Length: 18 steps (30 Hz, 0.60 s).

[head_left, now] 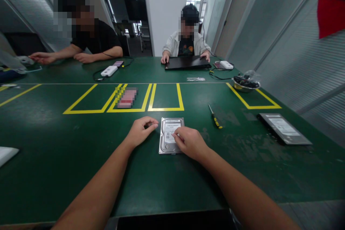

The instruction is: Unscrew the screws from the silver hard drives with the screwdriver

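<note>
A silver hard drive (165, 140) lies flat on the green table in front of me, its white label facing up. Over its right side is my right hand (192, 143), closed in a pinch with thumb and forefinger tips above the label. Whatever sits between those tips is too small to make out. Just left of the drive, apart from its edge, my left hand (141, 132) is curled with thumb and fingertips together. I cannot see what, if anything, it holds. A yellow-and-black screwdriver (215, 119) lies to the right of the drive.
A larger silver drive-like unit (285, 129) rests at the right. Behind it stands a bowl (245, 85) of dark items. Yellow tape (165, 109) marks several boxes, one with a pink object (127, 98). Across the table sit two people, one holding a black laptop-like panel (187, 63).
</note>
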Available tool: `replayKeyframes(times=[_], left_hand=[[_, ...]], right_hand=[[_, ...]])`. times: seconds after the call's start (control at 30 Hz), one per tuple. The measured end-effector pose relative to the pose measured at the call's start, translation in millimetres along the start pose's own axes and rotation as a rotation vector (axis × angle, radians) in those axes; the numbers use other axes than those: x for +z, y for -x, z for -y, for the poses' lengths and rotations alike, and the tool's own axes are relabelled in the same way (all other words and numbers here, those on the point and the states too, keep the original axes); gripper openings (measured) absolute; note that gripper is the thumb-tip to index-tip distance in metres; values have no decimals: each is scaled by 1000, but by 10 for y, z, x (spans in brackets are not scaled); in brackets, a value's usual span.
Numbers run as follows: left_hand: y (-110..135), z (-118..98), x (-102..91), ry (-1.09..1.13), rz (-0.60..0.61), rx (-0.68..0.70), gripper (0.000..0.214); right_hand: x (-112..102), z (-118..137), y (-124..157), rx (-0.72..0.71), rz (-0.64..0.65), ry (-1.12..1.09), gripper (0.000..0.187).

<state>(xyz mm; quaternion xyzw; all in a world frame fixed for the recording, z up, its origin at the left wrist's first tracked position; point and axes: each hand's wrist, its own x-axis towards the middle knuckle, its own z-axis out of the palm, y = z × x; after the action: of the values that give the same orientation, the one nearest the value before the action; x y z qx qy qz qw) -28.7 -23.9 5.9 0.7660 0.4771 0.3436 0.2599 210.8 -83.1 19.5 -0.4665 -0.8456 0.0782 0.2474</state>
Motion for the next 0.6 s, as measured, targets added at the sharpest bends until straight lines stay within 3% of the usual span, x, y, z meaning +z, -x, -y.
replayKeyframes(times=[0.6], left_hand=[[16, -78, 1, 32, 25, -15, 20]], right_hand=[[-35, 28, 29, 28, -3, 3, 21]])
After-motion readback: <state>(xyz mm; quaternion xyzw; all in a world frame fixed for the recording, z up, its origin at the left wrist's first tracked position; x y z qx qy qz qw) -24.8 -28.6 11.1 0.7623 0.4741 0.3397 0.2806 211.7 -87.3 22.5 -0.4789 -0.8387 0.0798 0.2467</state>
